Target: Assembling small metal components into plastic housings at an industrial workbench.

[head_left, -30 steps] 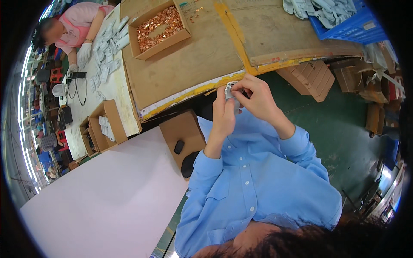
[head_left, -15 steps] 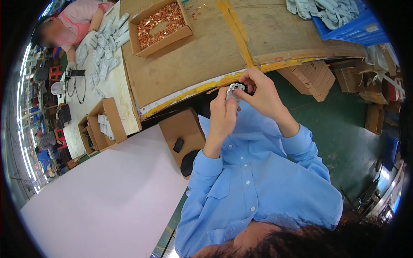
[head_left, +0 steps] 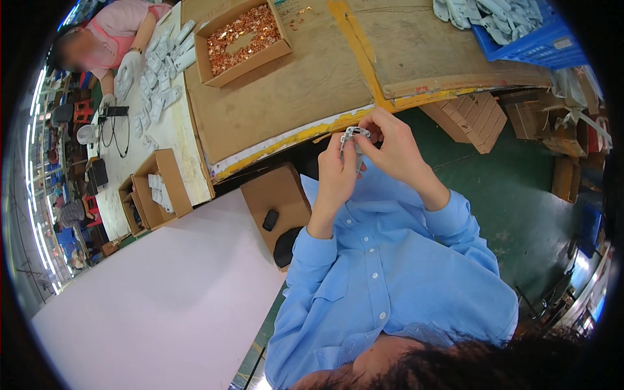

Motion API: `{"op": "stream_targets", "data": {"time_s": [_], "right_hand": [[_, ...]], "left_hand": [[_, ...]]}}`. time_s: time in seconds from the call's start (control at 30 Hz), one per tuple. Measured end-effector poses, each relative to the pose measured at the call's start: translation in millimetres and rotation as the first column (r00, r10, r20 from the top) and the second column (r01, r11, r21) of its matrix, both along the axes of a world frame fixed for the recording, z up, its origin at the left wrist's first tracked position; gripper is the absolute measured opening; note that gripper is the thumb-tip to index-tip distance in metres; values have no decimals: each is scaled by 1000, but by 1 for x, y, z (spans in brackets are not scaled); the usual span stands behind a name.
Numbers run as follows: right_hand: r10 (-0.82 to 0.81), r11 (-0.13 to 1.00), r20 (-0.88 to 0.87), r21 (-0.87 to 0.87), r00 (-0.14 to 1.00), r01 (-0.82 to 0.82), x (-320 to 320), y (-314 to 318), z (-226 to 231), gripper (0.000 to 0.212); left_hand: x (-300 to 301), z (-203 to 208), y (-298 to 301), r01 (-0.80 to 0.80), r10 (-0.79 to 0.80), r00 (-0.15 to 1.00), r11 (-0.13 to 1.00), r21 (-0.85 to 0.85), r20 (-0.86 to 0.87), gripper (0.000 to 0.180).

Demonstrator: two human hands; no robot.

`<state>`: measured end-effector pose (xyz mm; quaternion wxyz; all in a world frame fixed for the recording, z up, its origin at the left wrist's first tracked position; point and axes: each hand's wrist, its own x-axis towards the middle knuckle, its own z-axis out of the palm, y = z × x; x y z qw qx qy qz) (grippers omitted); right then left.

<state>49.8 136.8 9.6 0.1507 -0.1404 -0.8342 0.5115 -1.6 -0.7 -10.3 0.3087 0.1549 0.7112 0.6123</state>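
Note:
Just off the table's front edge, my left hand (head_left: 337, 170) grips a small white plastic housing (head_left: 355, 132) with a hollow, open end facing up. The fingers wrap its side and the thumb lies along it. My right hand (head_left: 391, 144) is closed at the housing's upper end, fingertips pinched against it. Whatever tiny part those fingertips may hold is hidden. Beyond my hands, on the cardboard-covered table (head_left: 292, 97), stands a carton (head_left: 286, 47) of small copper-coloured metal pieces, with a few pieces loose beside it.
A blue crate (head_left: 543, 47) of white housings sits at the far right. At left, a gloved co-worker (head_left: 117, 39) handles white parts (head_left: 159, 78) on another table. Small cartons (head_left: 170, 182), a white board (head_left: 162, 292) and a brown box (head_left: 276, 195) with a black object lie nearer.
My right fingers have shifted slightly over the housing's upper end, and the housing has tilted a little. The co-worker's gloved hand has moved a bit at the left table.

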Motion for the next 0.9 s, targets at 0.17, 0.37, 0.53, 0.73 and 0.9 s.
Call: {"op": "stream_targets", "data": {"time_s": [0.17, 0.37, 0.53, 0.73, 0.9], "right_hand": [[16, 1000, 46, -19, 999, -15, -1, 2, 3, 17], [45, 999, 131, -16, 990, -43, -1, 5, 9, 21], [25, 997, 152, 74, 988, -37, -1, 3, 9, 20], [33, 999, 114, 17, 993, -35, 0, 1, 4, 19], [54, 998, 132, 0, 990, -55, -2, 4, 1, 20]], "left_hand": [[1, 1, -1, 2, -2, 998, 1000, -2, -57, 23], [3, 8, -3, 10, -12, 997, 1000, -29, -71, 24], [3, 11, -3, 3, -8, 994, 999, -45, -109, 22], [1, 1, -5, -23, 22, 999, 1000, -17, -45, 22], [1, -2, -6, -13, 12, 998, 1000, -21, -54, 18]]}}
